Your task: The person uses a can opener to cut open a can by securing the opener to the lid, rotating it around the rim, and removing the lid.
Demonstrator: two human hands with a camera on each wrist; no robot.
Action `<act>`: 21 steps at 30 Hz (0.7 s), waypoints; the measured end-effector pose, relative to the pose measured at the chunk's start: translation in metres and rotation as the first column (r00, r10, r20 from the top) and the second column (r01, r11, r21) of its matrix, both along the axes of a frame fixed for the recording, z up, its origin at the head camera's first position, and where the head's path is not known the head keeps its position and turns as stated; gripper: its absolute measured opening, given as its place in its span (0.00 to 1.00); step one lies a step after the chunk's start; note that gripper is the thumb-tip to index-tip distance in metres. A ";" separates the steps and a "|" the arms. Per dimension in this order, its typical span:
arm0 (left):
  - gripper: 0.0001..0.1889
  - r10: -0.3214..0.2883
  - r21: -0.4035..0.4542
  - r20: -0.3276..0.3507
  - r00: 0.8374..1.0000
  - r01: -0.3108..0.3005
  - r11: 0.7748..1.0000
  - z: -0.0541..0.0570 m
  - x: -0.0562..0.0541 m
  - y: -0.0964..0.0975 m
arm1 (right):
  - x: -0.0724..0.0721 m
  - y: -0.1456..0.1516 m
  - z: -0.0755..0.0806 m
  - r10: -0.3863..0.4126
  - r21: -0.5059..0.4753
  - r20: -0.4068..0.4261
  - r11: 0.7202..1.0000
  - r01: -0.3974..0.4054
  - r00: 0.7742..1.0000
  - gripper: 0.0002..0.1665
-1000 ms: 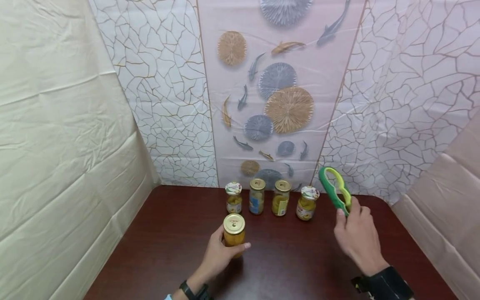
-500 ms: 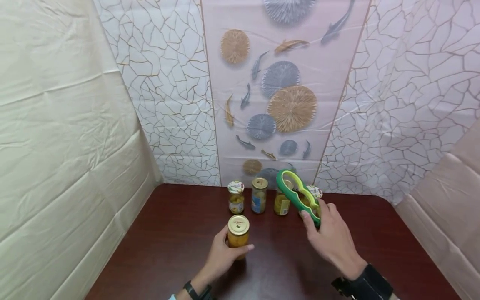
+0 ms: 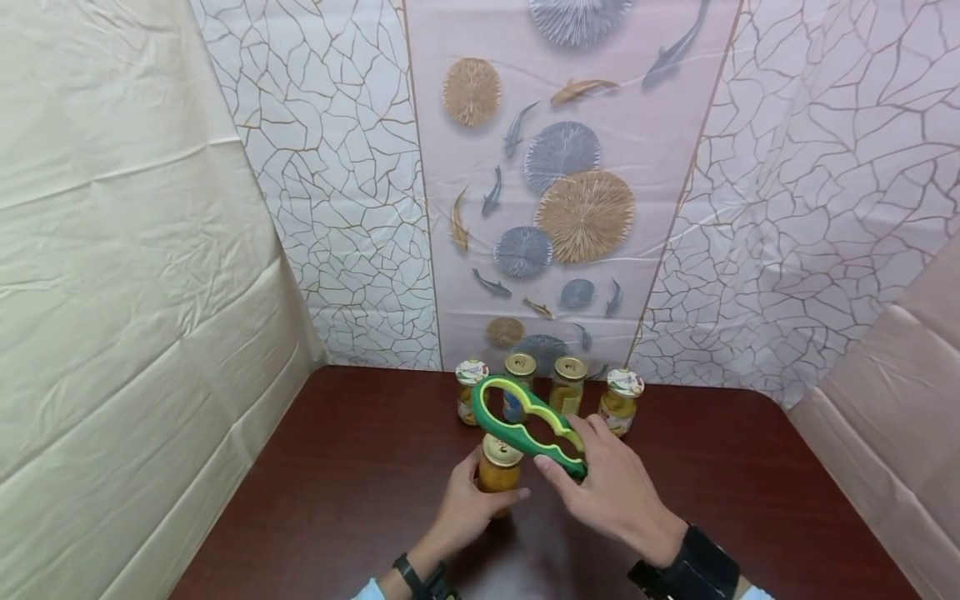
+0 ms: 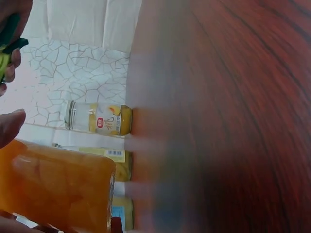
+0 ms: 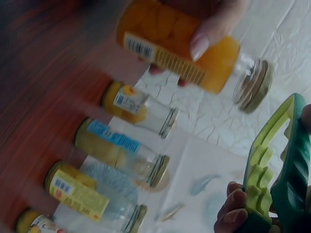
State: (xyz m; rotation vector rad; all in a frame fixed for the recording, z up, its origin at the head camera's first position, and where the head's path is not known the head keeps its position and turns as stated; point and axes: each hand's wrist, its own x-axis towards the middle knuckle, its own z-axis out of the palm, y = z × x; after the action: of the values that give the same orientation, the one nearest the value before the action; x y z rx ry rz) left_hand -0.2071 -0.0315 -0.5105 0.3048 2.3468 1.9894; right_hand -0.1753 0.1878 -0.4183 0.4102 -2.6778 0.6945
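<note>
My left hand (image 3: 463, 510) grips a glass jar of orange fruit (image 3: 498, 478) with a gold lid, fingers on one side and thumb on the other. In the left wrist view the jar (image 4: 58, 187) looks raised off the table. My right hand (image 3: 621, 490) holds a green jar opener (image 3: 516, 436) with a scalloped lime inner edge, its handle end between thumb and fingers. From the head, the opener's rounded end overlaps the far side of the lid. The right wrist view shows a gap between the opener (image 5: 290, 194) and the lid (image 5: 257, 87).
Behind the hands, jars stand in a row on the dark red-brown table (image 3: 360, 467): one with a white patterned lid (image 3: 472, 372), two gold-lidded jars (image 3: 520, 364), and another white-lidded jar (image 3: 618, 407) at right. A patterned cloth wall (image 3: 360, 250) rises behind the table.
My right hand has carried the jar opener left, from the right side past the back jars to the held jar's lid. My left hand and its jar have shifted slightly right.
</note>
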 end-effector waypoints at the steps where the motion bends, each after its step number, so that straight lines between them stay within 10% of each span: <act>1: 0.34 -0.002 0.001 -0.006 1.000 0.002 1.000 0.000 0.000 0.001 | 0.001 -0.002 0.000 0.013 0.004 -0.003 1.000 -0.013 1.000 0.38; 21: 0.28 -0.079 -0.004 -0.026 0.997 0.079 0.997 0.000 0.006 0.002 | 0.006 -0.010 -0.002 0.061 0.069 0.067 0.995 -0.066 0.996 0.44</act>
State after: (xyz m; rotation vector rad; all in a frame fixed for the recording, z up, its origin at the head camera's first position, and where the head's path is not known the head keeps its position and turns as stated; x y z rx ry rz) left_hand -0.2014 -0.0291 -0.5104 0.4193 2.3136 1.9582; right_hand -0.1693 0.1776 -0.4204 0.5019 -2.7679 0.6426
